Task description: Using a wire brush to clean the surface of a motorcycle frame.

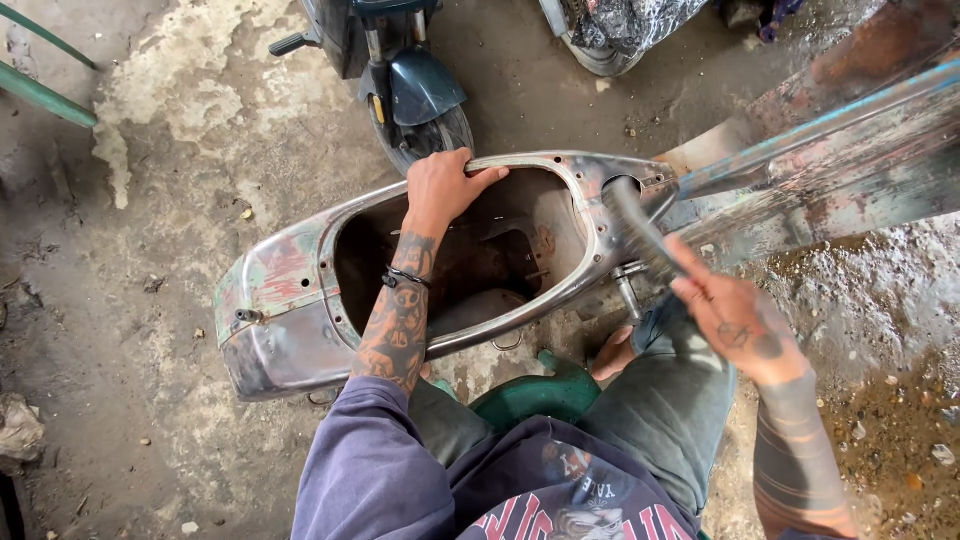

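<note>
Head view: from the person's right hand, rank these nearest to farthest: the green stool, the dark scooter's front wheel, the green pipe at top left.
From the right hand, which holds a blurred brush:
1. Green stool, under the person, lower centre.
2. Dark scooter's front wheel, beyond the bare metal scooter body, upper centre.
3. Green pipe, far top-left corner.

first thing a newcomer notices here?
The stripped scooter body, bare metal with worn paint patches, lying on its side across the middle of the concrete floor. The left hand grips the far rim of its open cavity, while the right hand holds a blurred dark tool at the shell's right end. A parked scooter stands behind.
</note>
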